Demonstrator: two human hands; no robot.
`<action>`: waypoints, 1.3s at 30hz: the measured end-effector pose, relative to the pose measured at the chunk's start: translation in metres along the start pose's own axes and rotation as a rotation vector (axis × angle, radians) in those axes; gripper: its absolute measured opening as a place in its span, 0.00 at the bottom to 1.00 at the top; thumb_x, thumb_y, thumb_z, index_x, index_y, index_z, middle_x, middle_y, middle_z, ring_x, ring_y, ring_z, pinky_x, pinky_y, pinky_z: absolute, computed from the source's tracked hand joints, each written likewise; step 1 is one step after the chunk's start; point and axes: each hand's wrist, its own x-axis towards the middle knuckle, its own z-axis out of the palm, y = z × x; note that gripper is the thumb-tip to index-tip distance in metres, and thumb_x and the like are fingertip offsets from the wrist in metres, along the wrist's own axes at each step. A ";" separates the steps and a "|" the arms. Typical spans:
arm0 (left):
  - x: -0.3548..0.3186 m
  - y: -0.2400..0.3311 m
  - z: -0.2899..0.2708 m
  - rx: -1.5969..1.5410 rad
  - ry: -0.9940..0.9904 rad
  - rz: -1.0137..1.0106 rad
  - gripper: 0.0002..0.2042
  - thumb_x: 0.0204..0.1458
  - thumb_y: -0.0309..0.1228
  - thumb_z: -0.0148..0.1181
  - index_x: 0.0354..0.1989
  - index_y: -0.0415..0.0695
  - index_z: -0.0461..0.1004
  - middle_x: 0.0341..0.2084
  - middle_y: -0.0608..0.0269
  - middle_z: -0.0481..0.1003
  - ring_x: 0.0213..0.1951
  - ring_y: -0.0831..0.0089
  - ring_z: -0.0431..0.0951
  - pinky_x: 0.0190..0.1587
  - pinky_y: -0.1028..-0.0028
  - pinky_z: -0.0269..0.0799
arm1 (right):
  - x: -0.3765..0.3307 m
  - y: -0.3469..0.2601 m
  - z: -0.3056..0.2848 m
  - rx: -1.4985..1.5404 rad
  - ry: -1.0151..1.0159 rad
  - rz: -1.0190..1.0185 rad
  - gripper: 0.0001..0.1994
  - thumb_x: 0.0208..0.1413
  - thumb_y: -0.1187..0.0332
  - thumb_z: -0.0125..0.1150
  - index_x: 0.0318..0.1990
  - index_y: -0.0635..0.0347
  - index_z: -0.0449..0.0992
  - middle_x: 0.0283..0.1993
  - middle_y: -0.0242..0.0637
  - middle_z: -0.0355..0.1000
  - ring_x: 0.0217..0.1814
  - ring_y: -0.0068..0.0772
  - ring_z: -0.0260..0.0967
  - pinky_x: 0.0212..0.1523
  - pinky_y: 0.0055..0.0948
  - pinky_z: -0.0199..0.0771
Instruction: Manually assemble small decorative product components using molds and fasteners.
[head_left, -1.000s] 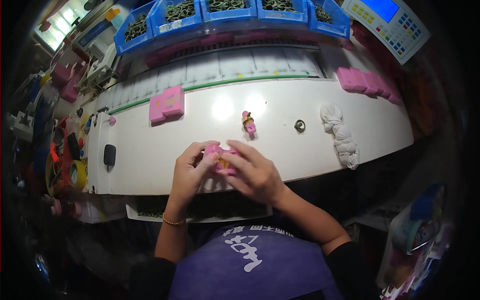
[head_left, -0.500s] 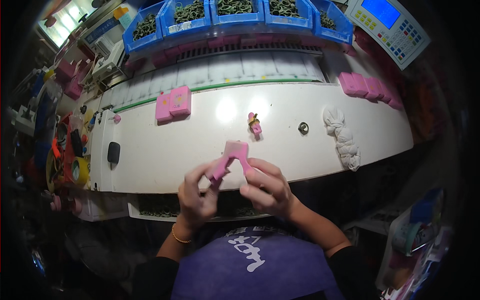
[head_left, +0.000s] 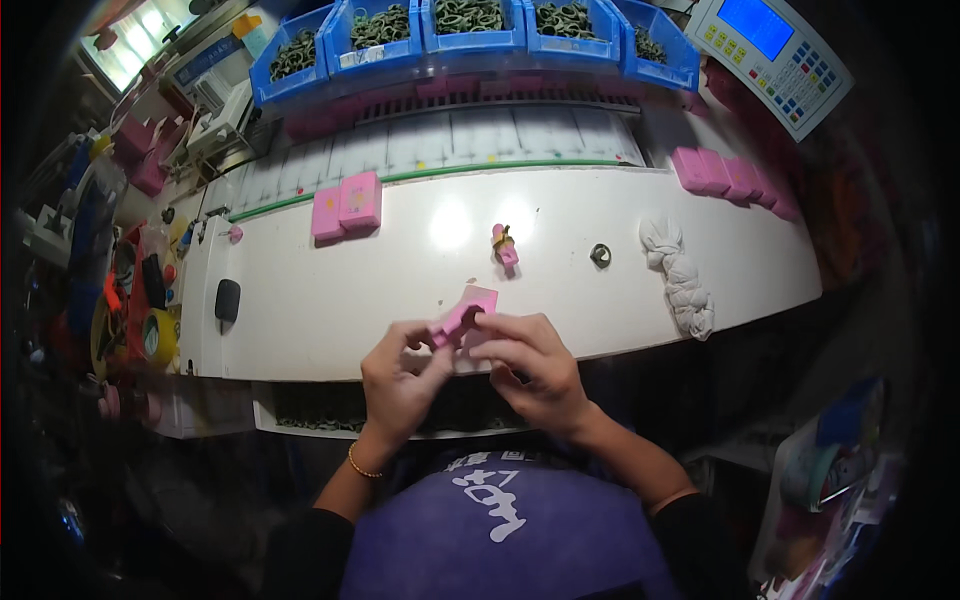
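Left hand (head_left: 400,385) and right hand (head_left: 535,375) meet at a pink piece (head_left: 481,298) just below the middle of the head view.
The left hand grips the piece's lower left end between thumb and fingers; the right hand's fingertips touch its right side, though whether they close on it I cannot tell. Above it on the white bench (head_left: 290,310) lies a small pink holder (head_left: 508,262) with a brownish band; farther right are a dark ring (head_left: 600,256) and a twisted white cloth (head_left: 680,285). Two pink blocks (head_left: 359,203) stand upper left, more in a row (head_left: 705,172) upper right. Blue bins (head_left: 480,42) of dark pieces line the top edge. Below the bench, the wrists partly block an open tray (head_left: 265,415).
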 end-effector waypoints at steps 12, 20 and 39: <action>0.041 -0.023 -0.024 -0.537 -0.136 -0.395 0.12 0.65 0.28 0.55 0.52 0.34 0.70 0.36 0.63 0.78 0.36 0.83 0.77 0.40 0.82 0.75 | -0.001 0.017 0.004 0.879 -0.001 0.641 0.19 0.57 0.83 0.60 0.56 0.62 0.73 0.63 0.36 0.67 0.59 0.24 0.68 0.59 0.26 0.71; 0.046 -0.017 -0.025 -0.558 -0.191 -0.385 0.14 0.64 0.27 0.56 0.55 0.37 0.66 0.35 0.61 0.79 0.36 0.79 0.81 0.37 0.80 0.76 | 0.003 0.013 0.006 0.892 -0.048 0.607 0.22 0.59 0.79 0.62 0.60 0.61 0.69 0.60 0.36 0.67 0.63 0.27 0.66 0.60 0.28 0.72; 0.094 -0.011 -0.066 0.395 0.102 0.325 0.06 0.59 0.19 0.56 0.42 0.37 0.77 0.32 0.63 0.78 0.34 0.77 0.77 0.37 0.76 0.73 | 0.072 0.095 -0.035 0.208 -0.229 0.402 0.42 0.49 0.69 0.72 0.72 0.59 0.56 0.62 0.49 0.64 0.63 0.43 0.66 0.66 0.36 0.65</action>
